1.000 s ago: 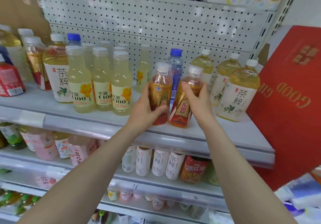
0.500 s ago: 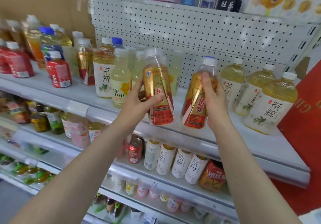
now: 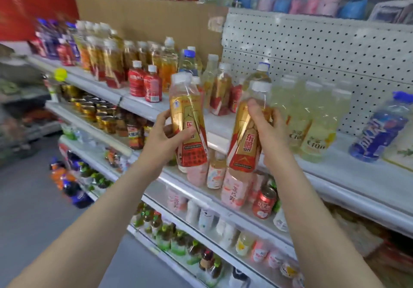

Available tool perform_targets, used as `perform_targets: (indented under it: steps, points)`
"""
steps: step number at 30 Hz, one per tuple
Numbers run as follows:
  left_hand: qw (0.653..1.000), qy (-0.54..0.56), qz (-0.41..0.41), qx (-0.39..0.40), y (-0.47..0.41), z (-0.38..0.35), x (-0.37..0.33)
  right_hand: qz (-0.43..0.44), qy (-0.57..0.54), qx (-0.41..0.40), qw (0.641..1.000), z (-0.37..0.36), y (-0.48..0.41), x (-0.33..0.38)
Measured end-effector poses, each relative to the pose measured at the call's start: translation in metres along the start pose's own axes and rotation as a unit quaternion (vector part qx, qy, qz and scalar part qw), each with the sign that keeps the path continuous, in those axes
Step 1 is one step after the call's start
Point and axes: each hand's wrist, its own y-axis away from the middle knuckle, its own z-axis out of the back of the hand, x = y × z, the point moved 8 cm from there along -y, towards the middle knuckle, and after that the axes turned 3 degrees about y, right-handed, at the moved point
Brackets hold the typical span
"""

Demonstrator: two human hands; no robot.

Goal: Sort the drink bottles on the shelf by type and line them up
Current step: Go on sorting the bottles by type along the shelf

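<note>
Left hand wrapped round a clear plastic bottle with gold-and-red label and white cap. Its fingers curl on the lower label and the bottle top leans a little left. Right hand clamped on a second gold-and-red labelled bottle, thumb across the upper label, top tipped right. Both bottles are off the white metal shelf, held in the air just out from its front edge and apart from each other.

Step, as I read it: a matching pair in mid-carry, not yet set down.
- A standing group of gold-and-red bottles sits on the shelf behind the held pair, toward the back edge.
- A blurred row of similar gold bottles sits nearer the left end; type not certain.
- Small red-labelled bottles stand by the front edge between those two lots.
- Pale yellow drink bottles fill the stretch to the right.
- A blue-labelled bottle sits tilted near the right end.

Next move probably calls for:
- picking a bare spot beside the standing group
- bringing each bottle upright
- lowering them base-first without knocking neighbours
- placing them label out, in line with the front edge
</note>
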Motion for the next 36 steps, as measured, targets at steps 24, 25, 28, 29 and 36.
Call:
perform_targets:
  steps: [24, 25, 28, 29, 36]
  points:
    - [0.99, -0.022, 0.006, -0.14, -0.163, 0.358, 0.01, 0.019, -0.013, 0.144, 0.989, -0.421, -0.097, 0.013]
    - [0.99, -0.024, 0.004, -0.139, -0.177, 0.367, 0.01, 0.031, 0.0, 0.141, 0.99, -0.435, -0.108, 0.014]
    - [0.991, -0.031, -0.007, -0.131, -0.215, 0.386, 0.008, 0.059, 0.044, 0.139, 0.988, -0.469, -0.139, 0.021]
    - [0.991, -0.033, -0.009, -0.129, -0.227, 0.391, 0.008, 0.066, 0.051, 0.137, 0.987, -0.477, -0.149, 0.024]
    - [0.994, -0.043, -0.017, -0.095, -0.306, 0.418, 0.016, 0.112, 0.141, 0.105, 0.978, -0.519, -0.194, 0.041]
